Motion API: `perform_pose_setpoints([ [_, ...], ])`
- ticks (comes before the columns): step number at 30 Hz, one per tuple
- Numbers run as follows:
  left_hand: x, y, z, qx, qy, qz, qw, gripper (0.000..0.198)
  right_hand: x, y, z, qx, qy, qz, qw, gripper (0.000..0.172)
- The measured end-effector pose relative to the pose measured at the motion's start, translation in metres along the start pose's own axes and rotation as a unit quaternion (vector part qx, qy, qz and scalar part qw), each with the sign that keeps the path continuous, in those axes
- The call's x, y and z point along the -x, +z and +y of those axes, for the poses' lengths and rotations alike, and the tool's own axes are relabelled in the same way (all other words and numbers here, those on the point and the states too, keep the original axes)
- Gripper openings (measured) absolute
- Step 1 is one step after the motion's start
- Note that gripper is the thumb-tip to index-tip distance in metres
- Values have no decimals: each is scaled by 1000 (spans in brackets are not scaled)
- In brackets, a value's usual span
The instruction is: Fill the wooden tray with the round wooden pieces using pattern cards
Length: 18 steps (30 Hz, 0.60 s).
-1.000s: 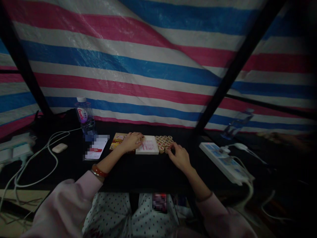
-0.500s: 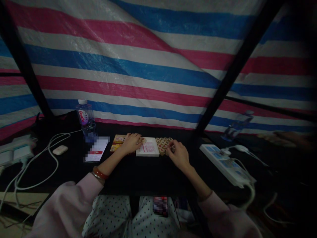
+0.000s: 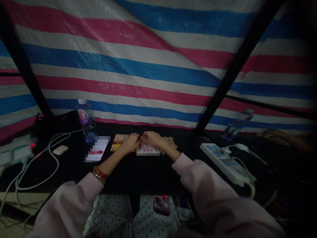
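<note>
Nearest to me, my pink sleeves came in over the black table [image 3: 138,175], with a red bangle [image 3: 99,172] on my left wrist.

My left hand [image 3: 131,142] lay curled at the left edge of a flat white box [image 3: 148,151], fingers bent in and touching it. My right hand [image 3: 151,138] lay across the far part of the same box, its fingers drawn together and almost meeting the left hand's fingertips. I could not tell whether either hand was closed on anything.

The box sat in the middle of the table, square, pale and low, with faint red print on its top. My hands covered much of it, so I could not see what was in it. Just right of it, touching or nearly so, was a cluster of small round wooden discs [image 3: 170,141], tan, lying flat on the table outside the box. Just left of the box, partly under my left hand, was a yellow-orange pack [image 3: 116,142].

Further left lay a white card [image 3: 97,150], a small pale oval case [image 3: 60,150] and looping white cables [image 3: 51,155]. Well to the right was a white power strip [image 3: 226,162] with a plug in it.

Beyond the card stood a clear plastic bottle [image 3: 85,119], upright, white-capped, with a purple-red label. How full it was I could not tell. A second clear bottle [image 3: 236,125] stood far right. Behind everything hung a tarp [image 3: 148,66] striped pink, blue and white.
</note>
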<state>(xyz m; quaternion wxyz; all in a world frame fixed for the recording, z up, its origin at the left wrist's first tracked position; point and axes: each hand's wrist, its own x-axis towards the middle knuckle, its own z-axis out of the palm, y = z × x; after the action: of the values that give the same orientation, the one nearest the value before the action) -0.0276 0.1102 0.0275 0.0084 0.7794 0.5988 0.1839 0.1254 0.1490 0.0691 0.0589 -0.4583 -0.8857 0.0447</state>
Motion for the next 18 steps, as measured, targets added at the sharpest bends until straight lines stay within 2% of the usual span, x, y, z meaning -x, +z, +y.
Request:
perform_pose_setpoints([
  [3,0,1,0,2,2,2,1000,27,-7,8,-4,4,5,-14,1000,20],
  [10,-1,3,-3,11,-1,-2,1000,27,-8,19,-1,-11,6,16,1000,10],
  [14,-1,2,-3,13,1,-4,1000,26,3,5,7,-80,-12,67,994,15],
  [18,-1,1,-2,12,9,1,1000,28,28,-15,27,-134,-20,118,984,18],
])
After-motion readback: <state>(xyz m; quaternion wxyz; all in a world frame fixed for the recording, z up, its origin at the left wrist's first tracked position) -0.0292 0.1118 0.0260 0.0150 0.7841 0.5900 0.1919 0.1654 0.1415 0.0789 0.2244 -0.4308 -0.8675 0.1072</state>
